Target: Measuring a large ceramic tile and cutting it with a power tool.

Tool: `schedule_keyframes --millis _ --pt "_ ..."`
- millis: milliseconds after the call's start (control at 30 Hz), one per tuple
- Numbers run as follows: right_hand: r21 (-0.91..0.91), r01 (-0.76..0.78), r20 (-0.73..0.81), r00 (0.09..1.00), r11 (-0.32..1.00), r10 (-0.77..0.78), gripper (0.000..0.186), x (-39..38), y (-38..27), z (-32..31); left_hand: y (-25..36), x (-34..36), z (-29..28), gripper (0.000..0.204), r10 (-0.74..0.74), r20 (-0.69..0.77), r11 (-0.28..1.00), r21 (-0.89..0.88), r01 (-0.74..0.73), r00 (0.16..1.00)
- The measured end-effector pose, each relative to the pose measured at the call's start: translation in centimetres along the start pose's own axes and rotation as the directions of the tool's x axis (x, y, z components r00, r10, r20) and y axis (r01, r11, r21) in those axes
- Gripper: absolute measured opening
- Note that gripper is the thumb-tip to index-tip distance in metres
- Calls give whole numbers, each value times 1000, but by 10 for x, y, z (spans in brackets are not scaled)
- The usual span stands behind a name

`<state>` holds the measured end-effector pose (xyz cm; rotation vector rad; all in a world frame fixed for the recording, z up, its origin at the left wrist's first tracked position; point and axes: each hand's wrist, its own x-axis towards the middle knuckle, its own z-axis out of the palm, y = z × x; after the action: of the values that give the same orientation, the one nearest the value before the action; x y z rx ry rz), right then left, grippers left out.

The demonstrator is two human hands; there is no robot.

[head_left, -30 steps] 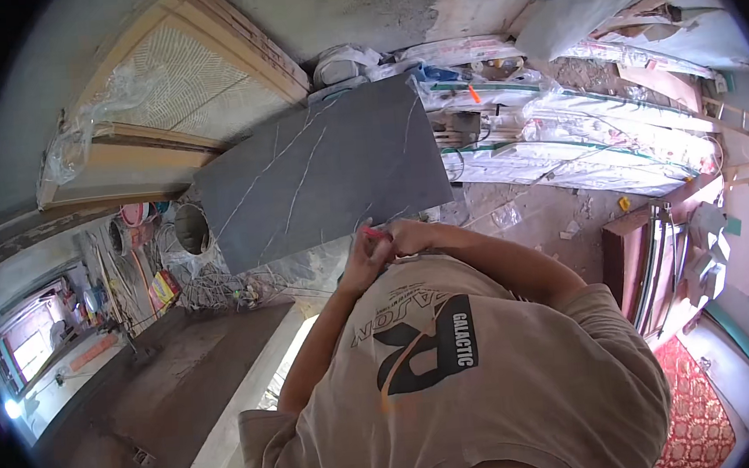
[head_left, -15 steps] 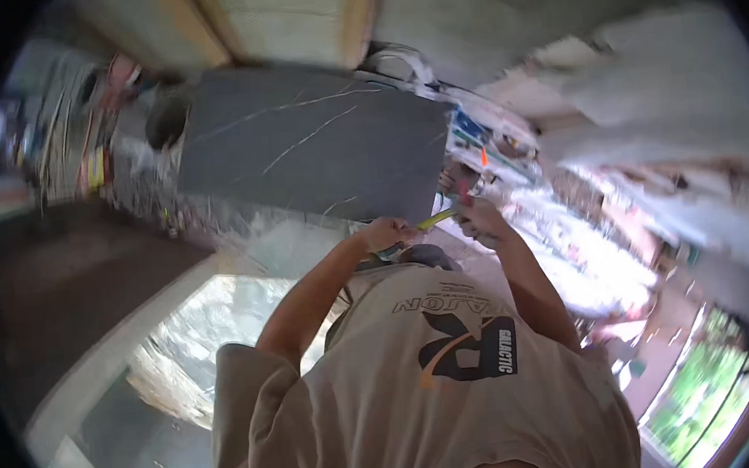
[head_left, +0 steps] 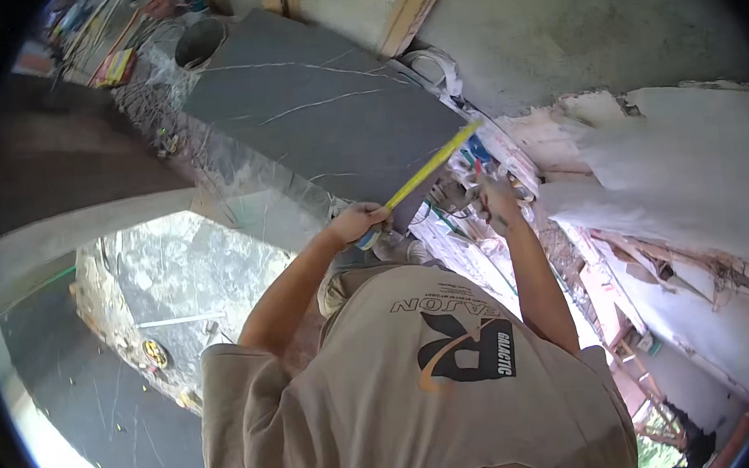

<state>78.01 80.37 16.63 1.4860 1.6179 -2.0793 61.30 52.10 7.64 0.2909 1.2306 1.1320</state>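
Observation:
My left hand (head_left: pixel 358 223) is closed round the case of a tape measure (head_left: pixel 427 175). Its yellow blade runs out up and to the right, over the near right corner of a large dark grey slab (head_left: pixel 320 106) with white veins. The blade's far end lies near the slab's right edge. My right hand (head_left: pixel 499 205) is below that end, apart from the blade, its fingers closed round a slim red-tipped thing (head_left: pixel 478 167) whose kind I cannot make out.
A dark bucket (head_left: pixel 200 42) stands at the slab's far left corner, near sticks and a yellow-red packet (head_left: pixel 118 68). Rubble and offcuts lie under my right arm. Broken white sheeting (head_left: pixel 676 153) is at right. Another dark slab (head_left: pixel 107 409) lies lower left.
The blade shows much longer now, reaching up and right from my left hand. My right hand has come away from it, to the right. The view has turned and grown sharper.

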Motion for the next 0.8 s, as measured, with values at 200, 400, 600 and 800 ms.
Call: schedule_keyframes --millis 200,400,600,800 --pt "-557 407 441 883 724 -157 32 -22 56 -10 -25 21 117 28 74 -236 953 -270 -139 969" --pt "-591 575 667 743 566 -59 31 -46 133 -61 -85 -1 194 24 57 -155 998 49 -50 986" --pt "-699 607 697 696 378 170 38 -80 154 -75 -102 -18 229 21 -17 3 983 184 16 1000" --pt "-811 501 572 578 301 582 41 -67 146 -69 -153 2 215 25 297 20 931 216 -294 955"
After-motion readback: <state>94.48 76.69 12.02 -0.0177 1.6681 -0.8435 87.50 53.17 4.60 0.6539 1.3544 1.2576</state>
